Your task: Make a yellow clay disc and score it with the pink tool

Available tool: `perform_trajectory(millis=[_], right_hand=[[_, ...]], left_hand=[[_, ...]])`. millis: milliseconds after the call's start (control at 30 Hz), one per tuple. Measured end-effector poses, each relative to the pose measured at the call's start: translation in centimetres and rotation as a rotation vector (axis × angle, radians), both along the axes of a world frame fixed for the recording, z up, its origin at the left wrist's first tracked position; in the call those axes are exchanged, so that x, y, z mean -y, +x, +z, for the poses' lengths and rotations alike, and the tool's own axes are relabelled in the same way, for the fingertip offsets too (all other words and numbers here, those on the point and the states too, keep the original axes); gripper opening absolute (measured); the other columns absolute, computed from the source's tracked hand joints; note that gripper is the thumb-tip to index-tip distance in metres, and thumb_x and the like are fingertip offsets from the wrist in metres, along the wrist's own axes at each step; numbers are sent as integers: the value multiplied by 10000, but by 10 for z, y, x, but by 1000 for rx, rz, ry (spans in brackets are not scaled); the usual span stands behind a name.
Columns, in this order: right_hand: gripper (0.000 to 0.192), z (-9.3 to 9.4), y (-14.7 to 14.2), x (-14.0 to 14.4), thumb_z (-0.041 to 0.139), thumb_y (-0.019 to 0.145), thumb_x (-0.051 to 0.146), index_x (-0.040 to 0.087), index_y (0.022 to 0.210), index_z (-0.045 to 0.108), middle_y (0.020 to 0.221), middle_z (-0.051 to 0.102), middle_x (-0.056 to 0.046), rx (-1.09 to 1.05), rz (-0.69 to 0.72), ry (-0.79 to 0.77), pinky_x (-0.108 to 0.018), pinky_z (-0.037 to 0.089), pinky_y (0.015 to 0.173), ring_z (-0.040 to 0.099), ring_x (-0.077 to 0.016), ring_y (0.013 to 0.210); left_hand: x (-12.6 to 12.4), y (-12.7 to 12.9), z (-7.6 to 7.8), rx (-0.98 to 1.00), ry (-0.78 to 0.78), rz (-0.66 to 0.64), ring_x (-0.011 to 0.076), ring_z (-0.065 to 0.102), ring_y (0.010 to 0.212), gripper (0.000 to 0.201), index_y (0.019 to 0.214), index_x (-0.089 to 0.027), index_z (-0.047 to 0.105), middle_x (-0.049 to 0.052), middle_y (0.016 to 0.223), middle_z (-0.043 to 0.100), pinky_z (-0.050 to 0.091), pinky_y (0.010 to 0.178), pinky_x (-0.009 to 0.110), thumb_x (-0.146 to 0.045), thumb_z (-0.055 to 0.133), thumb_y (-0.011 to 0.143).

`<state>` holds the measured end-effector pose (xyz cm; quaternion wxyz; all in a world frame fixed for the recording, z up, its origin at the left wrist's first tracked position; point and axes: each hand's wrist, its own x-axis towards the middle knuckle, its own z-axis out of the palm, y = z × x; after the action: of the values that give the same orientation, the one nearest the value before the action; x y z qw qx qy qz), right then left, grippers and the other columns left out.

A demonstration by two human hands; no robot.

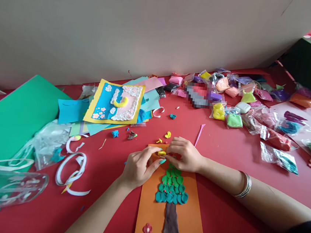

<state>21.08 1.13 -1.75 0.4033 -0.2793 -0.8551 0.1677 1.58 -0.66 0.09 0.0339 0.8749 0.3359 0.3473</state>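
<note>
Between the fingertips of my left hand (140, 167) and my right hand (183, 154) is a small piece of yellow clay (162, 153). Both hands pinch at it over the top of an orange sheet (146, 204). On that sheet is a clay tree, its crown (171, 188) made of flattened green and teal pieces with small red dots, its trunk (171, 225) brown. My right hand hides the treetop. A red clay flower (147, 230) with a pale middle sits at the sheet's lower left.
Bagged clay (234, 119) in several colours covers the back right. A pink tool (199, 135) lies beyond my right hand. At the left are a yellow-bordered clay picture (89, 115), white paper strips (59, 173), a green board (2, 122) and a clear plastic cup (25, 188).
</note>
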Motion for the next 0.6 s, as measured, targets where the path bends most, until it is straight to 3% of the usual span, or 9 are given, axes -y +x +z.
perform_trajectory(millis=[100,367,600], right_hand=[[185,1,0,1,520,880,254,160,768,633,657,637,-47,-9,15,13,-286,420,615,521,-147,622],[137,4,1,3,572,812,289,179,819,651,728,671,-60,98,13,-31,-331,441,689,540,-180,724],[133,-3,1,1,536,858,216,175,822,657,736,684,-55,125,-4,32,-316,420,671,526,-170,727]], left_hand=[[0,0,-1,-19,17,-1,120,646,598,153,919,-164,543,31,733,676,483,542,194,-261,427,945],[2,1,-1,-71,54,-10,96,579,509,157,805,-168,542,-6,621,617,433,507,197,-210,456,930],[1,-1,-1,-22,64,5,131,673,662,135,962,-170,582,33,773,692,524,605,203,-280,549,890]])
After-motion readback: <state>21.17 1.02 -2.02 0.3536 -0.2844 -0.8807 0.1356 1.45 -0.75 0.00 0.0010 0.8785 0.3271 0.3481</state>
